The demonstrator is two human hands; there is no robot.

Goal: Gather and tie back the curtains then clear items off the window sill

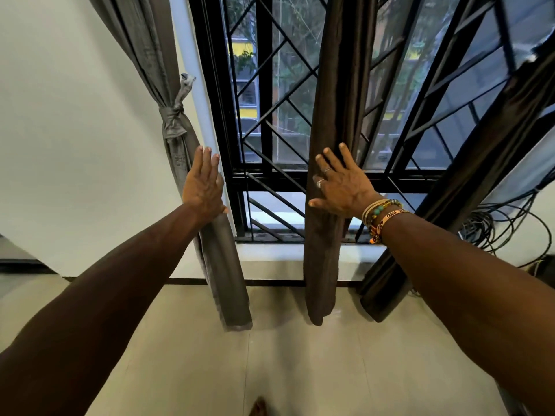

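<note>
Grey fabric lies under the left hand (203, 187): fingers (207, 159) straight and pressed together, palm flat against the grey curtain (223, 265) just below its tie (174, 115). No pinch, no wrap. Right hand (342, 184): fingers (332, 160) spread, laid flat on the front of the dark brown curtain (322, 250) w/ thumb out to the side; not closed around it. Rings and wrist bands on this hand.

Grey curtain: already bunched and knotted w/ a strip of its own cloth, hanging at the left edge of the window frame (258, 175). Dark brown curtain: gathered into a narrow column approx. mid-window, no tie visible on it. A second dark panel (450, 205) hangs further right, also w/o visible tie.

Window sill (270, 253): visible section between the curtains shows no items; remainder hidden by fabric and arm. Cables (504, 226) hang at far right.

Step in hand, judged: tie-back stage, left side done, middle panel pending. Next move req.: close right-hand fingers round the brown column, hold the bunch tight, find a strip to bind it.
</note>
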